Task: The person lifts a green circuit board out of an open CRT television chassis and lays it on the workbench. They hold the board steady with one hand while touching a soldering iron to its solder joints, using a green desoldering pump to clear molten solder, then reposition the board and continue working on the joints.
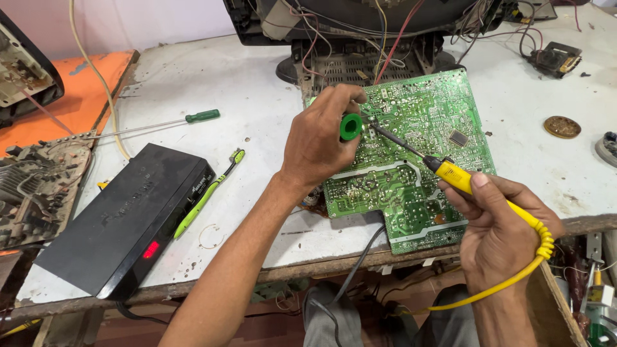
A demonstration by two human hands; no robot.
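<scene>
A green circuit board [411,186] lies solder side up on a worn white table [244,83]. My left hand [318,138] rests on the board's upper left part and holds a small green spool of solder [351,126]. My right hand [495,222] grips a yellow-handled soldering iron [457,178] near the table's front edge. The iron's dark shaft reaches up and left, and its tip sits on the board right beside the spool. A yellow cord [514,276] runs from the handle down past my wrist.
A black set-top box [122,222] with a red light sits at the left, a green toothbrush [209,191] beside it. A green-handled screwdriver [164,123] lies further back. An opened television chassis [360,32] with wires stands behind the board. A round tin [562,126] lies right.
</scene>
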